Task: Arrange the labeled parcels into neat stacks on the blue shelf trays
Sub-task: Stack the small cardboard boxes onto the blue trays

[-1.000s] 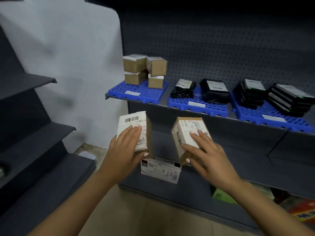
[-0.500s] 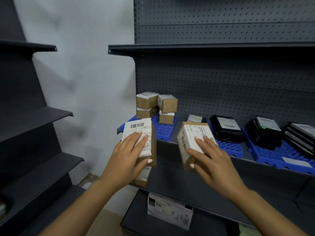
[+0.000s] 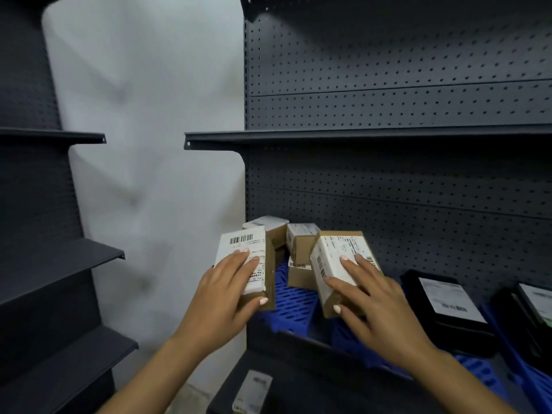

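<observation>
Both parcels have come up to tray level since half a second ago. Left hand [image 3: 227,289] grips the left parcel [image 3: 245,264] — brown card, white barcode label facing up, long axis running away toward the shelf. Behind lies a small stack [image 3: 294,245] on the blue tray [image 3: 294,306]. Right hand [image 3: 376,297] grips the right parcel [image 3: 337,264] — tilted, labelled, angled back-right.

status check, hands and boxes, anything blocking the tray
Left hand grips a box, right hand grips another box. Both held above blue tray. Stacked boxes at tray's back; front clear.
</observation>
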Motion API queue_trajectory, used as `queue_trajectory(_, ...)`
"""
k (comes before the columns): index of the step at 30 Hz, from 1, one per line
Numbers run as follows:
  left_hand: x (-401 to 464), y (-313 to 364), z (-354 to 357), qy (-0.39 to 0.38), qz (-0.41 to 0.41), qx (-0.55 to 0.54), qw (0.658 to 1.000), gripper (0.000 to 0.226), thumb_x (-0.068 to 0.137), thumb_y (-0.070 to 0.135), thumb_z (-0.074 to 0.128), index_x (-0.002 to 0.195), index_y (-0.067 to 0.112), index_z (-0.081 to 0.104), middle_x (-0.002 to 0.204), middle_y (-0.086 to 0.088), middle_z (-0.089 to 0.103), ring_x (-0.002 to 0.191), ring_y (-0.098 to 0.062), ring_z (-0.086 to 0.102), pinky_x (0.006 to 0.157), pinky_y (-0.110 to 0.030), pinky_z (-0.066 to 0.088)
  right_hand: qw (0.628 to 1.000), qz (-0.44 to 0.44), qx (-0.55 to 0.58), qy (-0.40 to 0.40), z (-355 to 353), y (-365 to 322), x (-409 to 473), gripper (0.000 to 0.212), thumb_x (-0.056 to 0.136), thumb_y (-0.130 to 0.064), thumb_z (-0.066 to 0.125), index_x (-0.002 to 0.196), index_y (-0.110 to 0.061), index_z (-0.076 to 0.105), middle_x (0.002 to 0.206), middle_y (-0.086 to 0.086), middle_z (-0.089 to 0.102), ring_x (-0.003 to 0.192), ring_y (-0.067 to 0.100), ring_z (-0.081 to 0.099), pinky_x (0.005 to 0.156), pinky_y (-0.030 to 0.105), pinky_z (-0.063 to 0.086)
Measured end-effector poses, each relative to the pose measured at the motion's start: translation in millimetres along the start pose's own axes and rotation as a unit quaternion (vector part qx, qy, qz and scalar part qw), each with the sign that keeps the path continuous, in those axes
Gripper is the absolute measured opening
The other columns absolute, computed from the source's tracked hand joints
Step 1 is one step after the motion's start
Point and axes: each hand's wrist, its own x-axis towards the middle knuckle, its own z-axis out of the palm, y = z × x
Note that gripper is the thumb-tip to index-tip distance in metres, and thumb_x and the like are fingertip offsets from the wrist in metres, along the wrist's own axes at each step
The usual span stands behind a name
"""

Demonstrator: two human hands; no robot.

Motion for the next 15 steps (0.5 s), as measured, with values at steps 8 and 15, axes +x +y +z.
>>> queue_trajectory(8,48.2,-37.4,32.4,0.005,-0.012,0.031,0.999,0.065,0.087,0.062,0.039,0.141,0.026,0.034,0.145,-0.001,0.042,0.130,-0.016,0.032,0.101,-0.035,0.032,1.000,-0.020,-0.004,0.020,41.9,17.5,58.7,0.042,0.089,-0.048,0.040,0.130,-0.042,0.045,0.146,0.001,0.041,0.138,0.025,0.029,0.088,0.051,0.048)
queue_trajectory(15,101.3,-93.1,53.6,0.018,0.026,0.027,0.999,0.065,0.090,0.064,0.039,0.143,0.030,0.028,0.147,0.004,0.037,0.131,-0.012,0.027,0.102,-0.033,0.028,0.998,-0.003,-0.048,0.037,76.5,21.8,112.3,0.046,0.089,-0.050,0.037,0.134,-0.045,0.044,0.145,0.001,0.043,0.137,0.025,0.031,0.087,0.051,0.048)
